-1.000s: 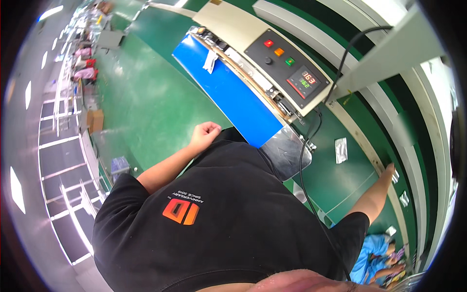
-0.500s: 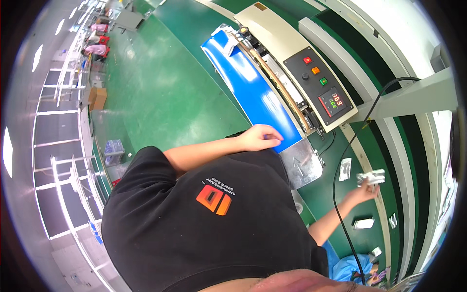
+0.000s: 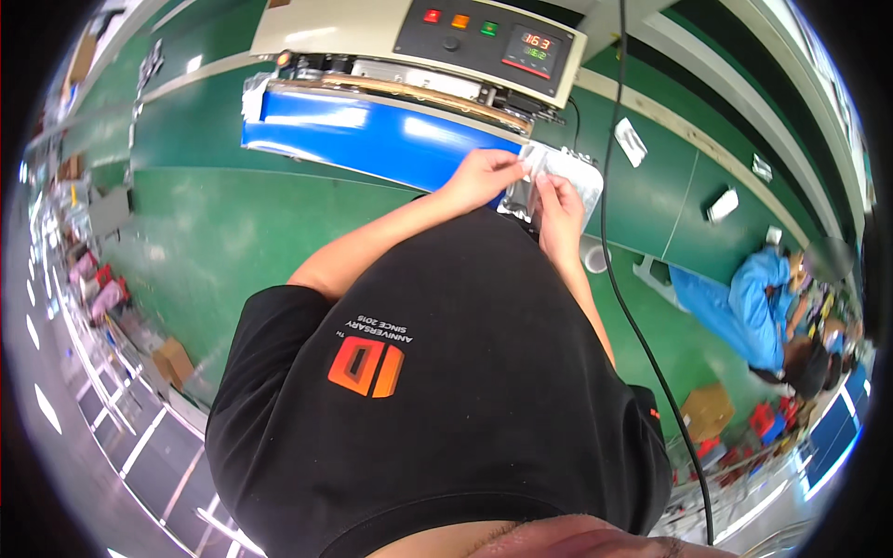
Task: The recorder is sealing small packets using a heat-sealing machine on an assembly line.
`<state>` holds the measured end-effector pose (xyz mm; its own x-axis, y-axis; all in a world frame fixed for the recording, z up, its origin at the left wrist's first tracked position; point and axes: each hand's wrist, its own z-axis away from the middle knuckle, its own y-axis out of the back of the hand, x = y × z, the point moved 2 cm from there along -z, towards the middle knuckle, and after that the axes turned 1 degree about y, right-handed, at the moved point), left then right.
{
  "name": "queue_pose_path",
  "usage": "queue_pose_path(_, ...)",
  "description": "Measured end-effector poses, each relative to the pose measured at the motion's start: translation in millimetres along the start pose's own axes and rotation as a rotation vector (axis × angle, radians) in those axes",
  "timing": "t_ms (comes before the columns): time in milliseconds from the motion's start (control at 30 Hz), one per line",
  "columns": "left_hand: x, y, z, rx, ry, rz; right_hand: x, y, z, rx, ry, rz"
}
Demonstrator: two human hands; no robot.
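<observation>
A silver foil pouch (image 3: 517, 199) is held between my two hands, over the near right end of a band sealer. My left hand (image 3: 479, 178) pinches its upper edge with thumb and forefinger. On the other side my right hand (image 3: 561, 209) grips the pouch's right edge with its fingertips. Beneath and beside them lies the sealer's shiny metal end plate (image 3: 585, 177). The blue conveyor belt (image 3: 372, 137) runs left from there, below the sealer's cream housing (image 3: 363, 28). Another silver pouch (image 3: 255, 98) rests at the belt's far left end.
Loose silver pouches (image 3: 630, 142) lie on the green bench (image 3: 656, 200) to the right. A black cable (image 3: 606, 246) hangs down past my right arm. A whitish round object (image 3: 593, 255) is by the bench edge. A co-worker in blue (image 3: 755, 298) sits further right.
My right hand has brought the silver pouch from the right side of the bench to the metal end plate. My left hand now holds it too. The view has turned.
</observation>
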<state>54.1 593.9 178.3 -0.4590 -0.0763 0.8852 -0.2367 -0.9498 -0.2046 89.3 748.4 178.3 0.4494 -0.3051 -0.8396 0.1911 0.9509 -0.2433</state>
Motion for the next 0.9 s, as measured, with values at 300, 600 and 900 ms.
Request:
queue_pose_path(300,0,11,-1,0.052,0.228,0.345,4,-17,-3,0.128,-0.088,-0.240)
queue_pose_path(600,1,11,-19,0.161,0.293,0.290,10,-18,-21,0.185,-0.135,-0.250)
queue_pose_path(900,-1,22,-25,0.215,0.293,0.302,10,-27,-31,0.192,-0.145,-0.228)
